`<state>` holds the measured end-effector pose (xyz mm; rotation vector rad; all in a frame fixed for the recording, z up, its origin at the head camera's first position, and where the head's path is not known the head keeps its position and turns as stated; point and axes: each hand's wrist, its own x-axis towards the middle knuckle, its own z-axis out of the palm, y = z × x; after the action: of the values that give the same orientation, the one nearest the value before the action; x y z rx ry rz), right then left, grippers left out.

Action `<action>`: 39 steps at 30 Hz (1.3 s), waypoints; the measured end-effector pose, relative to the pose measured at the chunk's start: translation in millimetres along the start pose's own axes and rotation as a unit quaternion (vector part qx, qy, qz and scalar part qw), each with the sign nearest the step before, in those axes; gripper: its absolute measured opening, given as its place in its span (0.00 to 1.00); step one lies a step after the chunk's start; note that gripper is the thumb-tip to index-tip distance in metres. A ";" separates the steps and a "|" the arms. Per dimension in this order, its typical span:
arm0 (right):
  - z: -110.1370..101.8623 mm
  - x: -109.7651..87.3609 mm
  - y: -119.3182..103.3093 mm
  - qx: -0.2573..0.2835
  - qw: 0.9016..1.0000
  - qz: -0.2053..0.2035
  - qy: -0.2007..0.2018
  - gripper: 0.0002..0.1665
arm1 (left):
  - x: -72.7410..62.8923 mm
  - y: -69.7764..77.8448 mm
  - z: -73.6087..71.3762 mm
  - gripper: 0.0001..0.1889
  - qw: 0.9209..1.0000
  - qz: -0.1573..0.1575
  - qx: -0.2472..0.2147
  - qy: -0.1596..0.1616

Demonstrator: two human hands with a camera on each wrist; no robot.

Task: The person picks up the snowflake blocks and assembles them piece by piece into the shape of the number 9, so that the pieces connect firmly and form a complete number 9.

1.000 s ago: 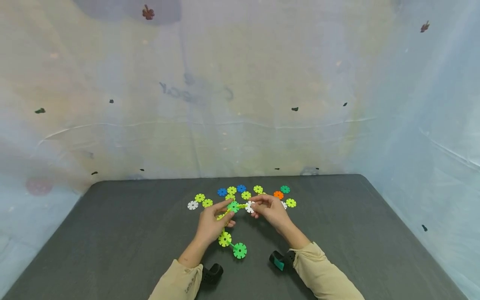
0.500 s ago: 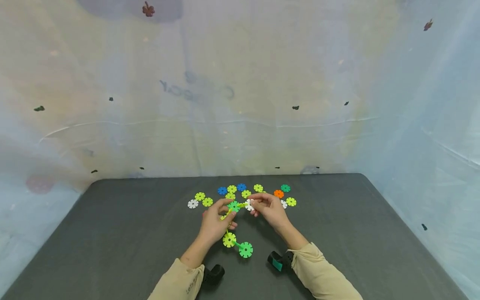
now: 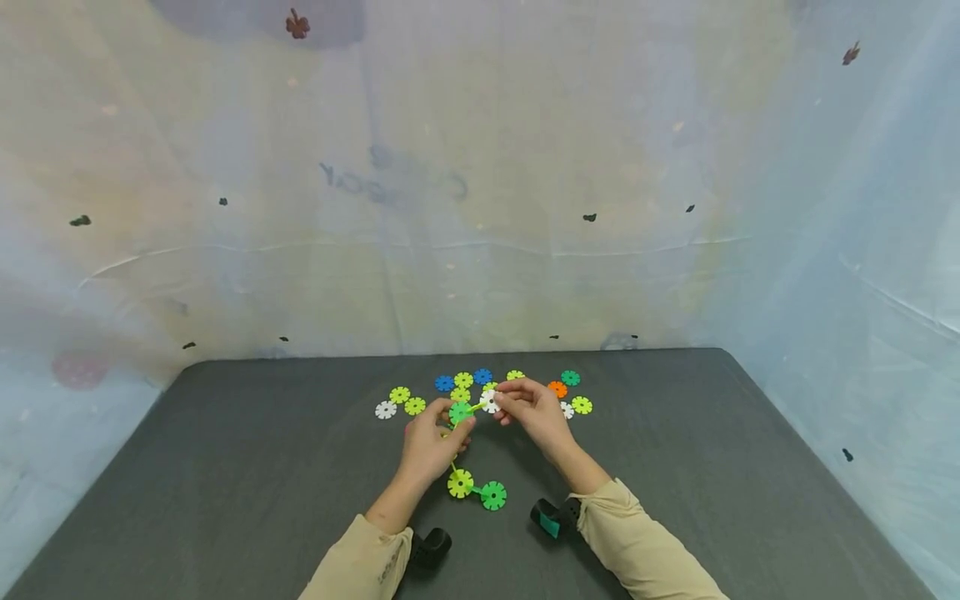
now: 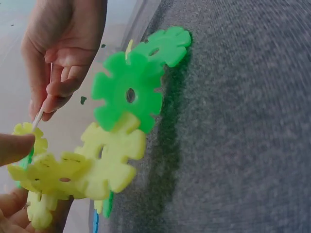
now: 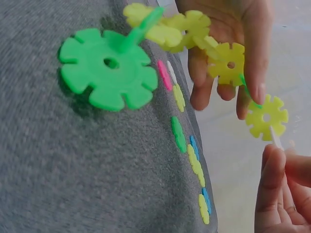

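My left hand (image 3: pixel 427 446) grips a chain of interlocking snowflake discs, its thumb on a green disc (image 3: pixel 460 412). From below that hand the chain hangs down to a yellow disc (image 3: pixel 460 483) and a green end disc (image 3: pixel 492 496), which looms large in the right wrist view (image 5: pixel 104 70). My right hand (image 3: pixel 538 417) pinches a white snowflake disc (image 3: pixel 488 402) between thumb and fingers. Edge-on in the right wrist view, the white disc (image 5: pixel 275 137) meets a slot of the chain's upper yellow disc (image 5: pixel 266 117). The left fingers hide part of the chain.
Loose snowflake discs lie along the back of the dark table (image 3: pixel 262 467): blue (image 3: pixel 445 383), yellow (image 3: pixel 400 395), white (image 3: pixel 386 410), orange (image 3: pixel 557 389) and green (image 3: pixel 571 378). A pink disc (image 5: pixel 164 75) shows in the right wrist view. Behind the table hangs a pale sheet (image 3: pixel 480 275).
Both hands have shifted slightly, the right one leftward and up with the white disc. The chain's lower end has swung to the right.
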<state>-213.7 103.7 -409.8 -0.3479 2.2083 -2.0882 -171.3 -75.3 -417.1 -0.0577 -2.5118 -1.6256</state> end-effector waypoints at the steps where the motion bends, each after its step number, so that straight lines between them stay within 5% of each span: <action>1: 0.2 -0.4 0.1 0.000 1.000 0.001 -0.002 0.17 | -0.4 -0.5 0.2 0.20 1.000 0.005 0.014 0.006; 10: 2.1 -3.1 -2.5 -0.005 0.999 -0.009 -0.031 0.17 | 0.3 -1.8 -1.6 0.15 0.998 0.019 0.054 0.024; 25: 3.1 -2.4 -1.0 -0.013 0.996 -0.018 -0.090 0.19 | -1.6 4.4 -3.2 0.21 0.999 0.028 -0.019 -0.017; 39: -10.1 4.7 5.2 -0.041 0.998 -0.001 -0.046 0.20 | -2.3 -3.0 -6.6 0.20 0.999 0.028 -0.029 -0.018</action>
<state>-221.0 112.7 -413.8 -0.4435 2.2469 -1.9453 -168.7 -82.4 -417.6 -0.1644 -2.4645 -1.6898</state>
